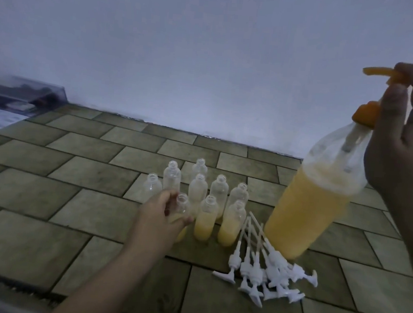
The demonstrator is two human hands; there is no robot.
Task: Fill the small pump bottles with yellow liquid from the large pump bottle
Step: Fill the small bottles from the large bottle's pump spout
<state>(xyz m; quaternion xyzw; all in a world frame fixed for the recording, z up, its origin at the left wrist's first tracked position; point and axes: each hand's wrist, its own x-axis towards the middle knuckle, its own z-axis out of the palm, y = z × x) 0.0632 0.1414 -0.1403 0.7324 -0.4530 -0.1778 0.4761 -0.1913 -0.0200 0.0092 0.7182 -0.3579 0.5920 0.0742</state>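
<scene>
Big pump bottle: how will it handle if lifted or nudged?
The big bottle is about two-thirds full of yellow liquid, so probably heavy and sloshy. It is tall, narrow and already leaning, so likely to tip if nudged high. The right hand holds only its orange pump; lifting there may strain the neck.

A large clear plastic pump bottle (305, 210) with an orange pump head (380, 74) stands on the tiled floor, leaning in the wide view, about two-thirds full of cloudy yellow liquid. To its left stands a cluster of small clear plastic bottles (220, 190), all upright with open necks. Three in the front row hold yellow liquid: one at the left (181, 216), one in the middle (205, 218) and one at the right (230, 223). The bottles behind them look empty.
</scene>
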